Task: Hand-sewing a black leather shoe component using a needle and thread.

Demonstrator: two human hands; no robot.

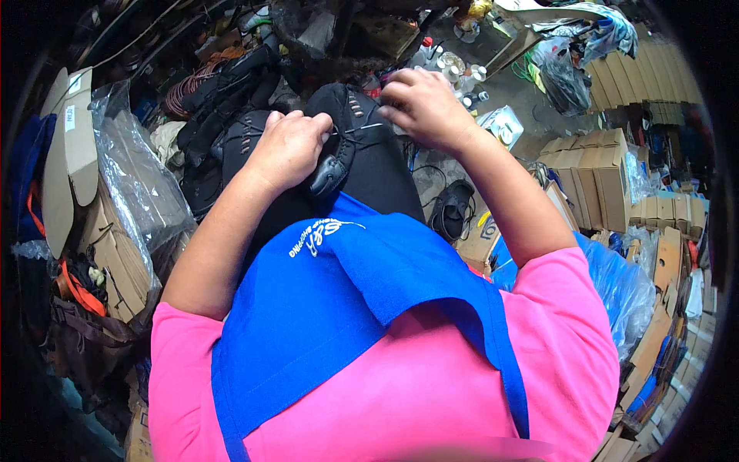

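A black shoe (329,179) lies across my lap, its shiny black end toward me. My left hand (289,146) is closed on the shoe's side, with the fingers bent over its edge. To the right, my right hand (427,108) is raised just off the shoe, fingers curled in a pinch. A thin pale line, like a thread or needle, runs between the shoe and the right fingertips. What the right fingers hold is too small to make out. A blue apron (308,285) covers my front.
More black shoes (242,138) lie left of my legs, and a single black shoe (453,208) stands at the right. Cardboard boxes (589,173) are stacked further right. Small bottles (454,69) stand ahead. Plastic-wrapped cardboard (142,177) leans at the left.
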